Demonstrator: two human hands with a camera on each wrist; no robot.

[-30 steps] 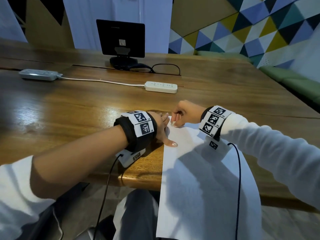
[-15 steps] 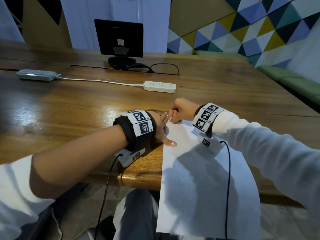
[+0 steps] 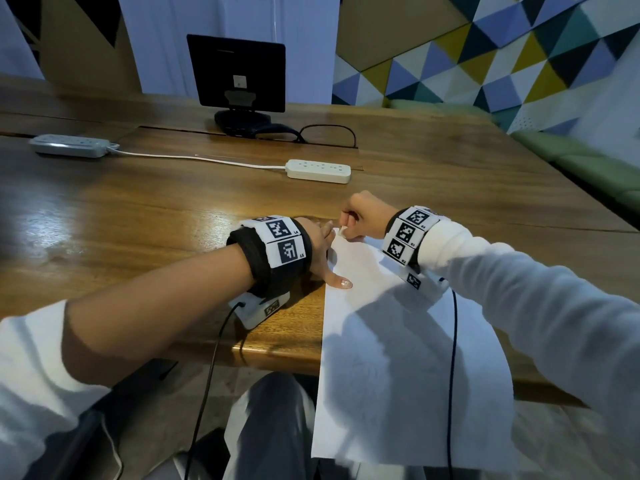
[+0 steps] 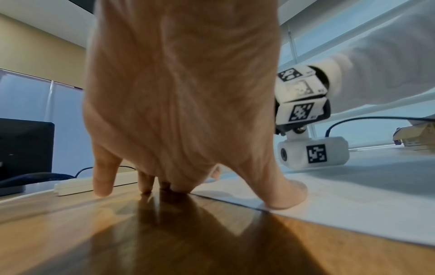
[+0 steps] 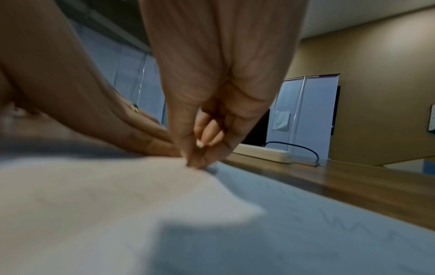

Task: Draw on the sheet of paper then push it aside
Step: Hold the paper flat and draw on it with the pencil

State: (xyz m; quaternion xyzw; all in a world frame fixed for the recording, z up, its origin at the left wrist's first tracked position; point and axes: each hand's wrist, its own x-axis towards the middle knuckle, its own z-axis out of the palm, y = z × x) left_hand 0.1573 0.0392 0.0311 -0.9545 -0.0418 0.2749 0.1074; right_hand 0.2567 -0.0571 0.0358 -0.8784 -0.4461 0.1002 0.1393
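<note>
So the white sheet of paper (image 3: 398, 341) is lying on the wooden bench (image 3: 156, 220), with its near end hanging off the front edge over the person's lap. The left hand (image 3: 320, 247) is planted on the sheet's left edge up near the far corner, fingers spread and pretty much straight; the thumb tip presses flat on the paper while the other fingers come down around the edge, some of them on bare wood going by the left wrist view. The right hand (image 3: 363, 216) sits at the sheet's far left corner, right next to the left hand's fingers, curled into a loose fist. Its thumb and forefinger are pinched together around something small and white at the paper; it might be a stub of chalk or crayon, but it's too tiny and blurry to call. There are faint zigzag lines on the sheet in the right wrist view. Further back sit two power strips (image 3: 318, 170) joined by a cable, a pair of glasses (image 3: 327, 135) and a small black monitor (image 3: 237, 76).
</note>
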